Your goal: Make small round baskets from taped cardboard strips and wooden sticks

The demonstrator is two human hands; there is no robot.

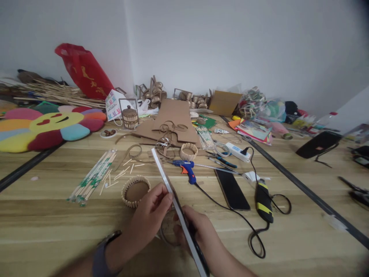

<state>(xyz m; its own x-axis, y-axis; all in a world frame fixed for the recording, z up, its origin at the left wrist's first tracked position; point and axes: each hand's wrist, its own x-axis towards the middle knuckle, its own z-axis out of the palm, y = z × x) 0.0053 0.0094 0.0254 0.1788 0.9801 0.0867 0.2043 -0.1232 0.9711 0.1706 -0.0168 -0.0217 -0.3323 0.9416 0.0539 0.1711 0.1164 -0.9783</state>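
A long, thin, pale straight strip (165,177) runs slantwise from the table's middle toward my body; it may be a ruler seen nearly edge-on. My left hand (154,209) is closed, with thumb and fingers pinching this strip near its middle. Lower down, my right hand (198,229) has its fingers curled round the strip and a dark edge beside it. Below the hands lies a curled brown band (165,232), partly hidden. Just beyond my left hand stands a round stick-walled cup (135,191) with a brown base. A blue glue gun (188,169) lies past the strip.
Stick packets (93,175) and loose short sticks (121,173) lie left. A phone (232,188), a black-and-yellow tool (263,202) and cords are right. Cardboard (173,119), a second stick cup (188,151) and a small lidded basket (129,116) stand farther back.
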